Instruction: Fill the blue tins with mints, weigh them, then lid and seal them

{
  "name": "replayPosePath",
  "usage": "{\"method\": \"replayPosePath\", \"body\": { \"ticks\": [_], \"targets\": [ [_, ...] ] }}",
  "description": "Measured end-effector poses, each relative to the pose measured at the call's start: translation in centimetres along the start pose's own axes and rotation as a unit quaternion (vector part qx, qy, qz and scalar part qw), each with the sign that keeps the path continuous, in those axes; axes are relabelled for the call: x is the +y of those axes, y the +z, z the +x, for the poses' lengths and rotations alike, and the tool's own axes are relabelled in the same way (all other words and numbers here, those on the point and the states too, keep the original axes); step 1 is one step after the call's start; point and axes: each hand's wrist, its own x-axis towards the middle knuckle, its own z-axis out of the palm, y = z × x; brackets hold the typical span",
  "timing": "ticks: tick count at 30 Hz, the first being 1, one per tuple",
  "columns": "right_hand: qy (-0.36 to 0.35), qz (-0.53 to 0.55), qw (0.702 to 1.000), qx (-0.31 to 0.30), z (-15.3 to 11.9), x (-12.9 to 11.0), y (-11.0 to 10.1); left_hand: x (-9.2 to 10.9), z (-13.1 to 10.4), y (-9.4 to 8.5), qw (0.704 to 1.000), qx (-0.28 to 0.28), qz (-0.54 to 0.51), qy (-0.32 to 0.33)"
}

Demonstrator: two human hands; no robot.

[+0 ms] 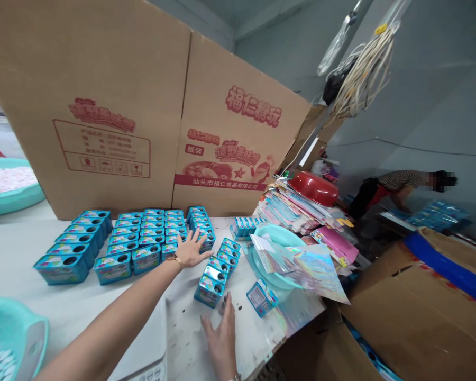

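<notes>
At far left, a turquoise basin of pale pieces stands on the white table; a nearer basin, with a handle opening in its rim, holds white pieces. To the right, blue boxes stand in parallel rows, dark round openings upward; this spacing probably keeps each opening visible and reachable. A large carton stands behind them, possibly serving as a backstop. In front lies a flat white device with buttons, perhaps a scale.

The left hand extends to the near end of the rightmost long row, fingers spread apart; contact with the boxes cannot be confirmed. Just right of it, a short row of blue boxes runs obliquely, box against box, presumably for compactness. The right hand is just below its near end, thumb and fingers apart, no box gripped.

Farther right, a loose blue box lies label up. Beside it, a round basin supports shiny sheets, probably within easy reach.
</notes>
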Motion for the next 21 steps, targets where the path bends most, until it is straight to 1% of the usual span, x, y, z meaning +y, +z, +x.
{"method": "replayPosePath", "body": {
  "ticks": [3,6,9,11,12,14,15,17,19,20,21],
  "targets": [
    [-0.010,-0.028,0.999,-0.030,-1.9,0.5,-0.4,0.0,0.0,0.0,1.000,0.002,-0.005,0.001],
    [-0.055,-0.044,0.997,-0.012,-4.2,1.1,-0.1,0.0,0.0,0.0,1.000,0.002,-0.011,0.003],
    [-0.116,-0.069,0.991,0.013,-6.3,1.4,0.7,-0.1,0.0,-0.1,1.000,0.002,-0.020,0.005],
    [-0.146,-0.091,0.985,0.012,-7.0,1.3,0.9,0.0,0.0,-0.5,1.000,0.004,-0.030,0.002],
    [-0.150,-0.098,0.984,0.011,-7.1,1.2,0.8,0.0,-0.2,-0.8,0.999,0.011,-0.039,-0.001],
    [-0.144,-0.098,0.985,0.008,-7.1,0.8,0.4,0.2,-0.9,-1.7,0.998,0.045,-0.051,0.007],
    [-0.139,-0.093,0.986,0.002,-7.0,0.6,0.0,0.3,-1.4,-2.4,0.996,0.064,-0.048,0.029],
    [-0.131,-0.080,0.988,-0.023,-6.8,0.3,-0.7,0.2,-3.2,-4.1,0.990,0.090,-0.017,0.107],
    [-0.119,-0.069,0.989,-0.052,-6.7,-0.2,-1.2,-0.3,-5.9,-6.2,0.980,0.101,0.029,0.171],
    [-0.108,-0.060,0.990,-0.064,-6.7,-0.5,-1.5,-0.8,-7.7,-7.4,0.976,0.108,0.046,0.181],
    [-0.096,-0.047,0.992,-0.070,-6.7,-0.8,-1.7,-1.4,-9.8,-8.6,0.975,0.122,0.059,0.173]
  ]
}}
